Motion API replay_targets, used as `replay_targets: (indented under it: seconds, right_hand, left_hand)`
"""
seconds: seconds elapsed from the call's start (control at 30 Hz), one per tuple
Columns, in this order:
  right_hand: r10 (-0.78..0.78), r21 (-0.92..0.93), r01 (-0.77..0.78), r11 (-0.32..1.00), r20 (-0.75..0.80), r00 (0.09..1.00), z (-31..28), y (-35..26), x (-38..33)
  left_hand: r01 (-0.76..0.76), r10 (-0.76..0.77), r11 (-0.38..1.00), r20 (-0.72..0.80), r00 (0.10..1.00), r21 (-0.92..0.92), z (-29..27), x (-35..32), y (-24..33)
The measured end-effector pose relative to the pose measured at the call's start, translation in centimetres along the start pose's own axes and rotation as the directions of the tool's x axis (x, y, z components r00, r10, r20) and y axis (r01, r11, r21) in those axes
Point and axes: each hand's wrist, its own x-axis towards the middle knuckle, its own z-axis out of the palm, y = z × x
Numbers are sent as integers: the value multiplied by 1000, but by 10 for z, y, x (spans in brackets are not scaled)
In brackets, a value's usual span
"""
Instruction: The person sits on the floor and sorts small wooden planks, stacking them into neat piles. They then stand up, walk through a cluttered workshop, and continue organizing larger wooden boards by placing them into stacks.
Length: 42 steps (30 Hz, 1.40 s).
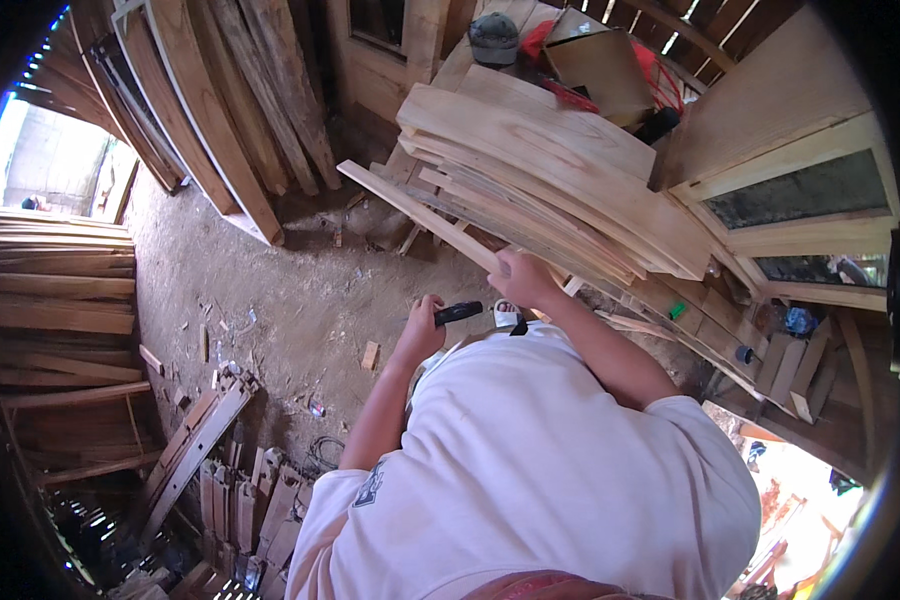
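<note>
My right hand grips the near end of a long thin wooden strip that slants up to the left over the dirt floor. My left hand is closed around a small black-handled tool, held just left of the right hand. Both hands are in front of my chest, over my white shirt. A stack of curved pale wooden boards lies right behind the strip.
A dark cap rests on top of the lumber at the back. Planks lean on the wall at upper left, more boards are stacked at left. Wood pieces lie at lower left. Framed panels stand at right.
</note>
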Motion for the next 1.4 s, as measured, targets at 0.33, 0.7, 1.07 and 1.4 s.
replay_targets:
  seconds: [0.33,0.7,1.07,1.4]
  right_hand:
    - [-342,-48,367,929,267,901,28,-4,-5]
    - [-18,-129,16,992,-19,1000,-1,107,13]
    - [48,-490,-193,850,-293,955,-25,257,30]
    - [-173,-514,-32,857,-345,922,-13,288,43]
  left_hand:
    - [385,-338,830,185,923,-404,-9,14,-37]
    - [185,-341,700,-95,935,-690,3,-6,3]
    - [287,-569,623,-171,804,-728,-1,-44,-21]
    - [285,-652,557,-199,731,-780,7,-63,-19]
